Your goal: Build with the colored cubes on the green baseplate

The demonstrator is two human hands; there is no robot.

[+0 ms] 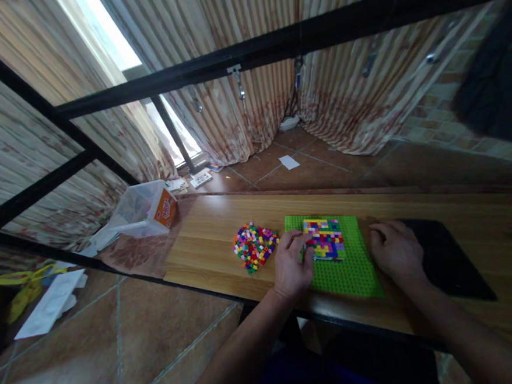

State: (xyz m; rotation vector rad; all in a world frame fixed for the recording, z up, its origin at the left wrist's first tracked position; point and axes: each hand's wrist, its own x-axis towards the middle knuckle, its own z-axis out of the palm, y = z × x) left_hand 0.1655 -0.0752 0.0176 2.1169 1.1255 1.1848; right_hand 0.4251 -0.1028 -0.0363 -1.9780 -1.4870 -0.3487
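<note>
My left hand [292, 264] reaches over the left edge of a green studded baseplate [356, 275]. Its thumb and index finger come together at the left side of a patch of small multicoloured toy bricks [327, 237] fixed on the plate. Whatever is between those fingertips is too small to make out. My right hand [397, 251] rests on the table just right of the plate, fingers loosely curled, with nothing visible in it. To the left of my left hand lies a heap of loose coloured bricks [254, 246].
A black flat mat [451, 263] lies on the wooden table [202, 248], partly behind my right hand. Beyond the table's left end stands a clear plastic box [140, 206] with an orange label. A black metal frame [267, 49] and curtains rise behind the table.
</note>
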